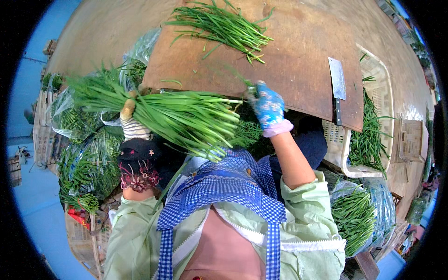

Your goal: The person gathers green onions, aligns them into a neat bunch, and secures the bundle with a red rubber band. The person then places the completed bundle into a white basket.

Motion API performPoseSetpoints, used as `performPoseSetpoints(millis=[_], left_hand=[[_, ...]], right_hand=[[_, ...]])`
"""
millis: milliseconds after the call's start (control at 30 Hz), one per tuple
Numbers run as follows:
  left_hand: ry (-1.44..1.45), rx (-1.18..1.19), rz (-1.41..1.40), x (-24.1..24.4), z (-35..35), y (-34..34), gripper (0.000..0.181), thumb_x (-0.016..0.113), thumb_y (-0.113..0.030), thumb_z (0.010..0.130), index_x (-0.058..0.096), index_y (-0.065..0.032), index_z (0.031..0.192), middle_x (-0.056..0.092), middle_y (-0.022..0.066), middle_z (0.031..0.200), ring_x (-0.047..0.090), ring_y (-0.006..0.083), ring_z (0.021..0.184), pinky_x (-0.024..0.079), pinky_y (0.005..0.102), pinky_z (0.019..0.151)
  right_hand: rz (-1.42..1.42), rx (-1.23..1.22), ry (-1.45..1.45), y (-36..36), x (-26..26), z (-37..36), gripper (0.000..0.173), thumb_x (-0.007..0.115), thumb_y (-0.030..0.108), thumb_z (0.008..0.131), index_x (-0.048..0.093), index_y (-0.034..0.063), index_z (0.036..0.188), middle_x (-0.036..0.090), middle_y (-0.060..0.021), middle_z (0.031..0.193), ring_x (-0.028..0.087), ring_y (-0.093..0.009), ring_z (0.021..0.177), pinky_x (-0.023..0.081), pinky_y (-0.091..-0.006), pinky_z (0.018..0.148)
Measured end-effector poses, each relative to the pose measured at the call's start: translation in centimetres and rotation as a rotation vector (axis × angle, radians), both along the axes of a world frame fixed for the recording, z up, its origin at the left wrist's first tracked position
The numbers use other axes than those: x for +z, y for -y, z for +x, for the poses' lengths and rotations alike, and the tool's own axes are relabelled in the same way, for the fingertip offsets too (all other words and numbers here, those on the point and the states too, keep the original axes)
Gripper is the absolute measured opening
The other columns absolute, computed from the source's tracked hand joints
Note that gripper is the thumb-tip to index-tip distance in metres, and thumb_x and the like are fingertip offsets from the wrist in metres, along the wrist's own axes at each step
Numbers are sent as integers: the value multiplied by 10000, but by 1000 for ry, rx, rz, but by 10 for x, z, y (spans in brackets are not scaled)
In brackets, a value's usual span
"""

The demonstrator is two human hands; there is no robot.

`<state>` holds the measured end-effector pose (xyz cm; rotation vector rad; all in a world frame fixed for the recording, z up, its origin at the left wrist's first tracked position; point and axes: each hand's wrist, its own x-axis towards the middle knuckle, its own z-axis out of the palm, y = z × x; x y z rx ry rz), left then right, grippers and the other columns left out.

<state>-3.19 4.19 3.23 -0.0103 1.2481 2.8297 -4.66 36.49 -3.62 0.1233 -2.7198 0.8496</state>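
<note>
A large bunch of long green leafy stalks, like garlic chives (189, 112), lies sideways across my lap, gripped near its middle by my left hand (131, 117) in a striped knit glove. The pale cut ends fan out towards the right. My right hand (266, 105), in a blue patterned glove, is at the near edge of the wooden board (301, 66), just right of those ends. Its fingers are bent around a few blurred green strands (247, 84). A smaller heap of the same stalks (224, 28) rests on the board's far part. At the board's right side lies a cleaver (337, 80), black handle towards me.
A white plastic crate (390, 105) with loose green stalks stands right of the board. Plastic-wrapped greens (87, 164) are piled at my left, and another bagged bundle (353, 217) is at my lower right. An empty-looking crate (411, 140) stands farther right.
</note>
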Motion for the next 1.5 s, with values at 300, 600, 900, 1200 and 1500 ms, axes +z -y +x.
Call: performPoseSetpoints(millis=[300, 600, 900, 1200, 1500], left_hand=[[-92, 154, 80, -22, -3, 38, 317, 683, -315, 740, 612, -109, 970, 582, 14, 1065, 488, 261, 1058, 386, 472, 934], [9, -138, -35, -11, 4, 28, 391, 682, -357, 744, 564, -132, 1041, 401, 191, 1327, 420, 347, 1170, 348, 502, 981], [-17, 47, 27, -13, -2, 8, 853, 668, -442, 727, 294, -5, 1358, 399, 168, 1334, 421, 315, 1182, 326, 453, 1012], [-127, -46, 211, -32, -14, 13, 269, 598, -332, 826, 631, -147, 1020, 359, 80, 1386, 413, 327, 1198, 345, 540, 973], [-179, -60, 177, -32, -12, 1, 259, 615, -308, 814, 583, -131, 1001, 418, 94, 1339, 485, 329, 1101, 426, 497, 894]], right_hand=[[-989, 305, 642, 8, -5, 51, 325, 520, 176, 889, 514, 30, 1179, 575, -91, 1080, 518, -166, 990, 412, -281, 872], [-1433, 447, 713, 34, 23, 27, 374, 612, 123, 804, 539, 18, 1156, 610, -83, 1060, 583, -148, 923, 488, -296, 809], [-1115, 48, 774, -11, 26, 66, 169, 589, 164, 839, 617, 46, 957, 593, -3, 751, 540, -93, 652, 441, -246, 574], [-1062, 315, 530, -10, 31, 32, 340, 570, 179, 850, 554, 19, 1150, 602, -74, 1092, 549, -170, 971, 420, -281, 875], [-1452, 533, 761, 8, 36, 32, 388, 570, 156, 836, 523, 5, 1190, 589, -83, 1117, 540, -142, 1011, 436, -293, 885]])
